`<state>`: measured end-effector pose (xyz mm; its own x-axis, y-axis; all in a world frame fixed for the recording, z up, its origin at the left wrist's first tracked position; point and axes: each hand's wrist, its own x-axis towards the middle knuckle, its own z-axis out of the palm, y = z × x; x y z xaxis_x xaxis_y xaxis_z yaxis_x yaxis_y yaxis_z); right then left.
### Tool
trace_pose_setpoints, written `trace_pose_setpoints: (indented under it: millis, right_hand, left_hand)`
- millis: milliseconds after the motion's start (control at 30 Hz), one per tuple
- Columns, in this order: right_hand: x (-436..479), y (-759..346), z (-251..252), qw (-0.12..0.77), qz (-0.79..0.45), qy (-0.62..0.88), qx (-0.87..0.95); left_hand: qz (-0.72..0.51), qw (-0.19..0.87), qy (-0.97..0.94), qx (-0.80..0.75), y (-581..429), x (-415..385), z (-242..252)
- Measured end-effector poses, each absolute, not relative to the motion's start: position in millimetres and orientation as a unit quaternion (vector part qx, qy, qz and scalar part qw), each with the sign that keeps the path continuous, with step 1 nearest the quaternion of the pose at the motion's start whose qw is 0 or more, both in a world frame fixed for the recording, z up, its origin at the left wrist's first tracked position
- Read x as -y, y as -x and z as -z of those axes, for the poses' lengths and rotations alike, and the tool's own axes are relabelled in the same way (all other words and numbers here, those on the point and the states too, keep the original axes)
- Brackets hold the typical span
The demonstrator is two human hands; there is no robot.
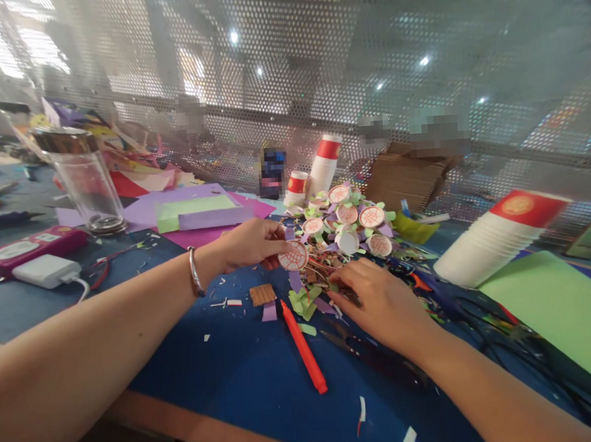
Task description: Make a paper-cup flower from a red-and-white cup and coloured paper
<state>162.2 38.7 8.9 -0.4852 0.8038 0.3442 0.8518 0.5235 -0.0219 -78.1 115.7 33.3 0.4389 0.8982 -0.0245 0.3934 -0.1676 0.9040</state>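
My left hand pinches a small white paper disc with orange lines drawn on it and purple paper tabs at its edge. My right hand reaches into the paper scraps just right of it, with fingers bent and thumb apart; nothing shows between them. Behind both hands is a heap of similar discs with green and purple tabs. A red marker lies in front on the blue table, near a piece of corrugated cardboard. Dark-handled snips lie partly under my right forearm.
Stacked paper cups lean at right beside green paper and black cables. Behind stand more cups and a perforated screen. To the left are a glass bottle, a purple box and a white charger.
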Motion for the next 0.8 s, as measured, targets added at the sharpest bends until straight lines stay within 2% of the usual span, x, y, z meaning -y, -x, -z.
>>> trace_pose_setpoints:
  millis: [367, 467, 600, 733, 800]
  right_hand:
    - [-34, -178, -21, 0.212, 0.009, 0.498, 0.841]
    - [-38, -205, -36, 0.238, 0.052, 0.562, 0.79]
    - [-45, -257, -46, 0.18, 0.022, 0.709, 0.682]
    - [-51, -296, -37, 0.177, -0.01, 0.726, 0.665]
    - [-55, -305, -30, 0.214, -0.027, 0.717, 0.662]
  left_hand:
    - [-0.264, 0.462, -0.73, -0.43, 78, -111, -35]
    - [-0.297, 0.464, -0.715, -0.43, 77, -109, -36]
    - [-0.339, 0.502, -0.673, -0.425, 75, -109, -37]
    - [-0.341, 0.55, -0.654, -0.392, 74, -110, -33]
    - [-0.335, 0.562, -0.655, -0.378, 75, -112, -31]
